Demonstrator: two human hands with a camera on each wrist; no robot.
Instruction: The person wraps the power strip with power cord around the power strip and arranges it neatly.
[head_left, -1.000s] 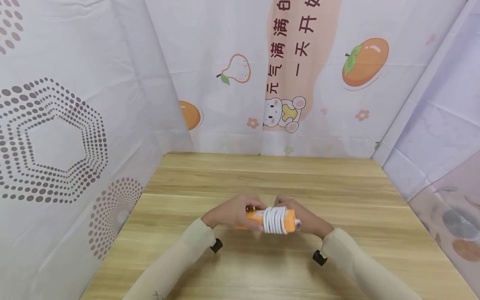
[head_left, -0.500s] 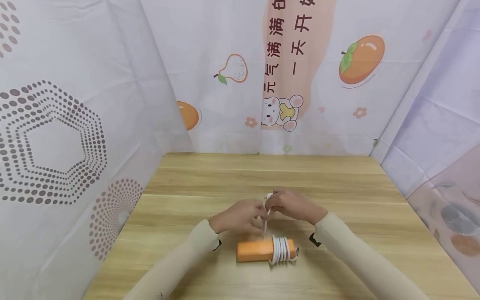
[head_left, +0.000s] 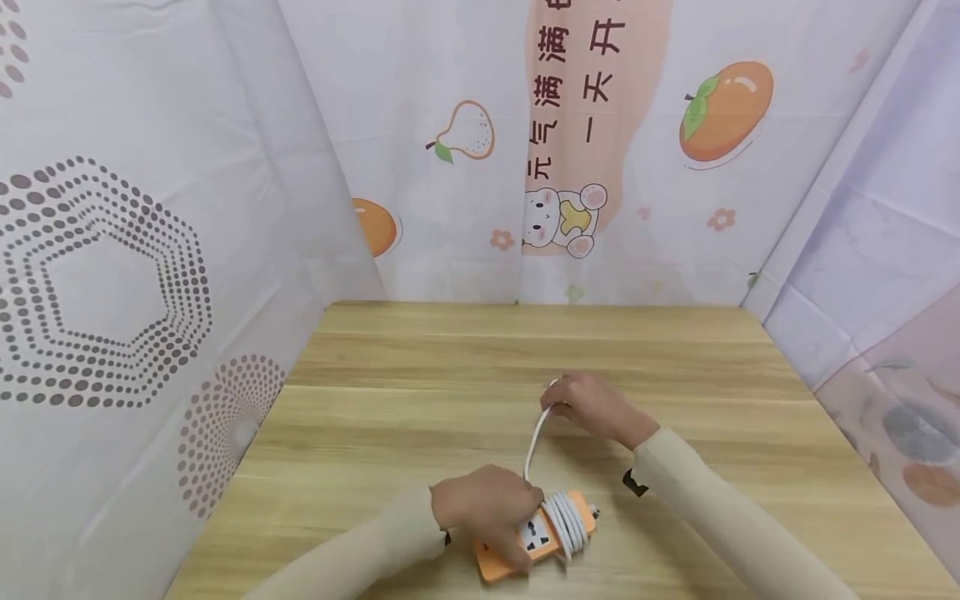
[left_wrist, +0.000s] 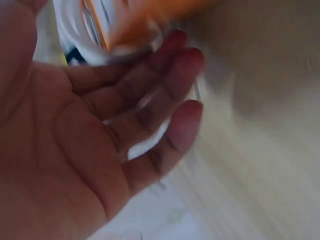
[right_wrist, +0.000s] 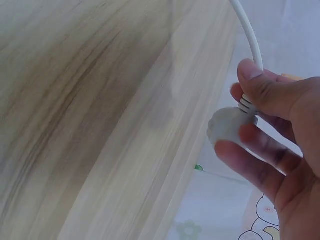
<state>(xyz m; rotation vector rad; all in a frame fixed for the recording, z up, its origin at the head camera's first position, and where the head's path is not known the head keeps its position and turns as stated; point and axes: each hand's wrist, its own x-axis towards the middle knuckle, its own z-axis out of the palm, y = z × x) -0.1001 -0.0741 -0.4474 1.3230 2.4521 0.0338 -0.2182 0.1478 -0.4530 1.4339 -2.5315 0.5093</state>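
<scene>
An orange and white power strip (head_left: 535,535) lies on the table, sockets facing up, its white cord (head_left: 567,523) coiled round one end. My left hand (head_left: 491,508) is over the strip's left part, covering some of its sockets. In the left wrist view its fingers (left_wrist: 170,75) are blurred and loosely bent beside the strip (left_wrist: 160,20). A free length of cord (head_left: 533,446) runs up from the strip to my right hand (head_left: 596,406). In the right wrist view, that hand pinches the cord's white plug (right_wrist: 227,127) at its ribbed neck, between thumb and fingers.
The wood-patterned table (head_left: 390,358) extends around both hands. White printed curtains (head_left: 420,217) hang behind it and along the left and right sides. A dark wrist strap piece (head_left: 635,483) shows under the right sleeve.
The strip went from the hands down to the table, landing on its side, then was turned sockets up and angled. My left hand left the cord for the strip; the right stays with the plug.
</scene>
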